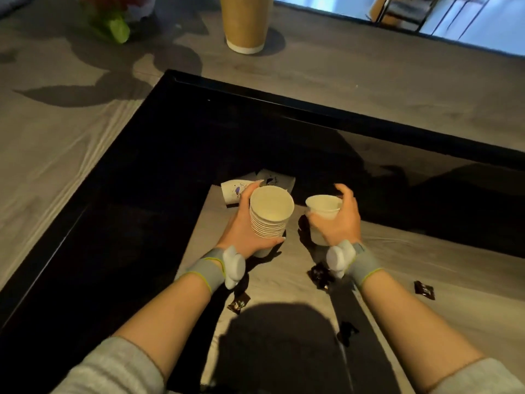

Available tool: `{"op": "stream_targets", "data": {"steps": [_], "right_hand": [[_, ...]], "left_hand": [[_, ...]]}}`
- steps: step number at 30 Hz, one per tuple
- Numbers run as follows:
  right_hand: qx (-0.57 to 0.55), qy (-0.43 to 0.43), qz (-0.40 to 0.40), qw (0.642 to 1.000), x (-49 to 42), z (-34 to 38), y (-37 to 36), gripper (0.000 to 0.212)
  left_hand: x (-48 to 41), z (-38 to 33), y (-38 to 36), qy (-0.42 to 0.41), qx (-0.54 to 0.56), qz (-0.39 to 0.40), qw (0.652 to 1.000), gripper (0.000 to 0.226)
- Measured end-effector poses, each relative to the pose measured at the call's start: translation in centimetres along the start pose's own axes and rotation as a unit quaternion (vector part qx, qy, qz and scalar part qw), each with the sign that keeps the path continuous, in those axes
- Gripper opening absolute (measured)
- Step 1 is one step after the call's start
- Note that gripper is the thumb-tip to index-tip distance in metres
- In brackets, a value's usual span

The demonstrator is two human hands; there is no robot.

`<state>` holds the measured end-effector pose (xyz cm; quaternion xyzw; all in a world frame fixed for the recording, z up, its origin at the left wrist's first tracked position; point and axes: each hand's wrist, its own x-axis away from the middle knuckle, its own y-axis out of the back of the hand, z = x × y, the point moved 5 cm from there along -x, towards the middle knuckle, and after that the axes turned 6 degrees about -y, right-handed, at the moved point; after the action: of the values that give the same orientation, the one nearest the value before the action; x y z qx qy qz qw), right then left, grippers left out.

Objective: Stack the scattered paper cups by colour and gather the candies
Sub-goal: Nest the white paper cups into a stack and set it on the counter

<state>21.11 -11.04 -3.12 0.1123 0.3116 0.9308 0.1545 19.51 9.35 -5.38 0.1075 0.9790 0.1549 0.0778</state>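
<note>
**Grey sleeves low, a cup in each hand**

Nearest to me, my grey sleeves (113,368) sit at the bottom edge, with bare forearms above them. Each wrist wears a grey wristband (207,270) carrying a white device (234,265).

My left hand (244,231) is wrapped round a stack of white cups (270,214). The thumb is on the near side, the fingers are round the far side, and the open mouth faces up at me. Whether the base of the stack touches the tabletop (426,251) I cannot tell.

My right hand (341,223) grips a single white cup (322,207) just beside the stack and apart from it. It is tilted a little, mouth toward the stack. Some of my fingers are raised above its rim, and the rest curl round its wall.

Behind the stack a printed cup (235,191) lies on its side. A second printed cup (277,179) lies just beyond it, half in shadow.

Dark-wrapped sweets lie loose on the grey wood. One candy (238,304) is below my left wrist and another candy (319,275) is close to my right wristband. A third candy (424,290) lies well off to the right. A dark scrap (347,332) sits in shadow by my right forearm, too dim to make out.

A broad black frame (127,180) borders this patch of wood. Beyond it a tall tan cup (245,21) stands upright, and a blurred green thing (118,29) lies to its left.
</note>
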Motion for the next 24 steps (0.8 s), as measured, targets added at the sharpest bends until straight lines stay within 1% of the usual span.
{"op": "stream_targets", "data": {"steps": [2, 3, 5, 7, 10, 12, 15, 18, 20, 21, 23, 24], "right_hand": [[-0.046, -0.001, -0.05, 0.998, 0.2, 1.4, 2.0, 0.078], [-0.076, 0.008, -0.061, 0.995, 0.5, 2.2, 2.6, 0.076], [-0.143, 0.039, -0.067, 0.987, 1.5, 3.9, 3.3, 0.074], [-0.188, 0.08, -0.068, 0.976, 2.5, 5.6, 3.7, 0.072], [-0.195, 0.152, -0.055, 0.967, 4.0, 7.8, 3.8, 0.071], [-0.154, 0.201, -0.014, 0.967, 5.0, 8.9, 3.0, 0.074], [-0.073, 0.249, 0.083, 0.962, 5.8, 10.0, 1.4, 0.077], [-0.007, 0.298, 0.122, 0.947, 5.6, 10.8, 1.1, 0.076], [0.042, 0.31, 0.149, 0.938, 5.8, 10.7, 0.6, 0.076], [0.091, 0.319, 0.163, 0.929, 5.9, 10.3, 0.1, 0.076], [0.215, 0.33, 0.199, 0.897, 6.2, 8.7, -1.6, 0.074], [0.247, 0.319, 0.221, 0.888, 6.3, 7.8, -2.3, 0.071]], "left_hand": [[-0.7, -0.2, -0.8, -0.001, 0.008, 0.003, 1.0, 0.105], [-0.8, -0.3, -1.0, 0.001, 0.013, 0.007, 1.0, 0.101], [-0.8, -0.4, -1.3, 0.003, 0.022, 0.008, 1.0, 0.095], [-0.6, -0.7, -1.1, -0.011, 0.021, -0.01, 1.0, 0.094], [0.0, -1.2, -0.3, -0.017, 0.027, -0.022, 0.999, 0.09], [0.5, -1.2, 0.2, 0.005, 0.04, -0.024, 0.999, 0.084], [1.2, -1.1, 0.2, 0.022, 0.045, -0.025, 0.998, 0.076], [1.2, -1.2, 0.0, 0.028, 0.053, -0.024, 0.998, 0.073], [1.0, -1.3, -0.3, 0.02, 0.06, -0.018, 0.998, 0.076], [1.0, -1.4, -0.4, 0.014, 0.058, -0.015, 0.998, 0.078], [1.1, -1.5, -0.5, 0.009, 0.056, -0.006, 0.998, 0.079], [1.1, -1.4, -0.5, 0.008, 0.052, -0.006, 0.999, 0.078]]}}
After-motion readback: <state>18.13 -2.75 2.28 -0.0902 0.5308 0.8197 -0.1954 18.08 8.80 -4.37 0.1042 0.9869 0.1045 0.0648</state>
